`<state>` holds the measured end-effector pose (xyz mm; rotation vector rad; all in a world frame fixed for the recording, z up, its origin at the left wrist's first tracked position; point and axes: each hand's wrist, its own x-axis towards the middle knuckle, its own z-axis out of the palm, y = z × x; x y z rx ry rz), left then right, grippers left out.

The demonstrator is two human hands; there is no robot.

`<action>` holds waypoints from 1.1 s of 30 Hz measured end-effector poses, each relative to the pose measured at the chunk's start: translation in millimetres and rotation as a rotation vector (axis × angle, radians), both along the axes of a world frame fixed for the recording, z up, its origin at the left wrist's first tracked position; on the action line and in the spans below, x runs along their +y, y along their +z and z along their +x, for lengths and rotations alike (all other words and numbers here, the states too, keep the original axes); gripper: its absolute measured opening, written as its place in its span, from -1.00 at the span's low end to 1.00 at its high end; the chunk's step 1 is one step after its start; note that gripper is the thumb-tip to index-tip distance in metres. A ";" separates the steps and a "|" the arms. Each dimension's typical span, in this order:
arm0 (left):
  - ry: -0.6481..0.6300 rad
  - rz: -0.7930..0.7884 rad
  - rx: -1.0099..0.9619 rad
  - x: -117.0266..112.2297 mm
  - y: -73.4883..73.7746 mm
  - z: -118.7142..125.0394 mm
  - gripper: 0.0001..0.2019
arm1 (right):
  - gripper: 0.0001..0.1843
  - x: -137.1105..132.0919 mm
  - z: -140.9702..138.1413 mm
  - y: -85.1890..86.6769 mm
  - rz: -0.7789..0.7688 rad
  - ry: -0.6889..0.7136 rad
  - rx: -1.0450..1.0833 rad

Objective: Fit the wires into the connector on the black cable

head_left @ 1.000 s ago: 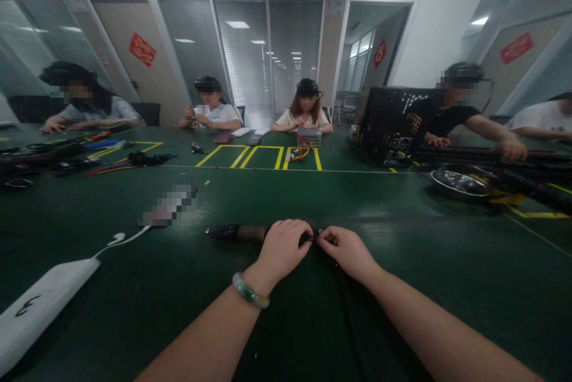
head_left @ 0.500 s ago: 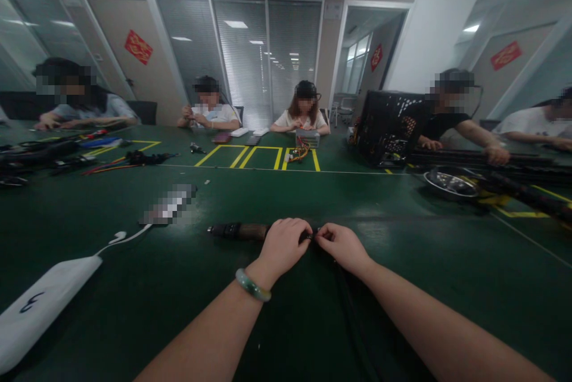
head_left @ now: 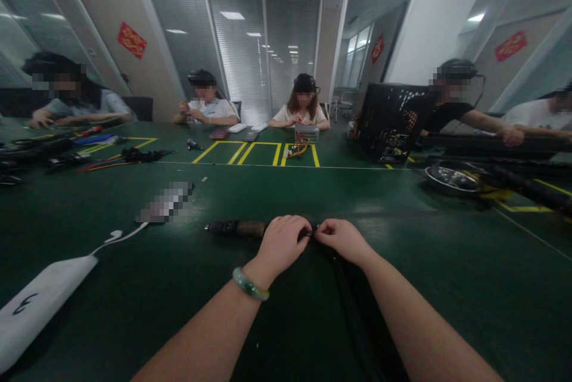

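Note:
A dark rod-shaped tool (head_left: 236,228) with a brownish middle lies across the green table (head_left: 134,286) in front of me. My left hand (head_left: 282,243), a green bangle on its wrist, is curled over the tool's right end. My right hand (head_left: 343,240) pinches a small dark part where the tool meets a black cable (head_left: 353,310). The two hands touch at the fingertips. The cable runs from there toward me along the table. What sits between the fingertips is too small to make out.
A white power bank (head_left: 40,304) with a white cord lies at the left, a blurred item (head_left: 164,203) beyond it. Several people sit round the far side. A black case (head_left: 388,123), a metal bowl (head_left: 451,178) and long black rods stand at the right; cables lie far left.
Both hands stay closed at the same joint on the tool. The view has dropped and shifted slightly; the person at the right has reached further right along the rods.

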<state>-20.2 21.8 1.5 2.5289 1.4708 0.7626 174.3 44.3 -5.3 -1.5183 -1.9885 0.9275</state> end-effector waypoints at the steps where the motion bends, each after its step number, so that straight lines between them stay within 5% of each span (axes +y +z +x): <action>1: 0.003 0.001 0.003 0.5 -0.5 0.2 -0.87 | -0.80 -1.0 -0.6 -1.1 0.034 -0.009 -0.012; 33: -0.023 0.022 0.021 3.6 -2.1 1.3 -0.88 | -0.82 1.5 1.3 -7.2 0.079 0.048 0.002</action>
